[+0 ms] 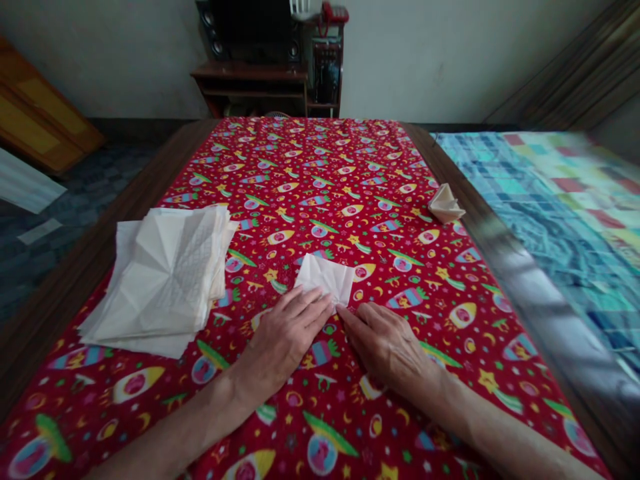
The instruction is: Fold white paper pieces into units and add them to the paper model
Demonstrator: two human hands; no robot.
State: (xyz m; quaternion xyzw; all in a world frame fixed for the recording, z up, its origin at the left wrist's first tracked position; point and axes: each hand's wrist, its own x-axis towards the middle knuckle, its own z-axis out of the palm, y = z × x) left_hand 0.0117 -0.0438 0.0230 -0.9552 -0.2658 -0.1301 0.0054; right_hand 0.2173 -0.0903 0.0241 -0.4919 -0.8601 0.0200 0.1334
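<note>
A small folded square of white paper (327, 275) lies on the red patterned cloth (310, 200) in front of me. My left hand (296, 328) rests flat over its lower left part, fingers stretched out and side by side. At the paper's lower corner is my right hand (383, 337), its index finger pointing onto the edge and the other fingers curled in. Whether that hand pinches the paper cannot be made out. To the left sits a stack of creased paper sheets (163, 273). A folded paper piece (446, 204) stands at the right edge of the cloth.
Dark wooden borders (530, 287) flank the cloth. On the right lies a bed with a checked cover (555, 200). Against the far wall stands a wooden desk (250, 72) with a dark screen (253, 27) and speakers. A wooden cabinet (40, 113) is at the far left.
</note>
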